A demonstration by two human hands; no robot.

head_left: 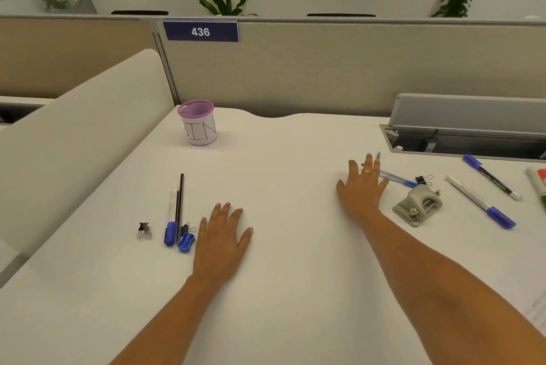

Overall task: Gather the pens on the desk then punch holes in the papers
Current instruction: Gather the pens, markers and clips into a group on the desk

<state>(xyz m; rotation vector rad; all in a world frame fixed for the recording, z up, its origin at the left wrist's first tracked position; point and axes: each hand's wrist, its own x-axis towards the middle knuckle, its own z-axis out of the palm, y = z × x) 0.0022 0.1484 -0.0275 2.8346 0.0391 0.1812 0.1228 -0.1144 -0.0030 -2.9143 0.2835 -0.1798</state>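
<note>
Now both my hands lie flat with the fingers spread, holding nothing. My left hand [222, 236] rests on the white surface [280, 290], just beside a blue-capped pen [171, 217], a black pen [180, 205] and a blue sharpener [186, 242]. My right hand [362, 187] lies over one end of a blue pen [399, 179]. The grey hole punch [418, 205] sits near it. Two more markers [480, 201] lie further right. The pink mesh cup [197, 122] marked BIN stands far back. The papers [536, 311] barely show at the right edge.

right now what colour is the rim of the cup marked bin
Pink-purple; the rim tops a white-wrapped cup, seen in the head view.
</note>
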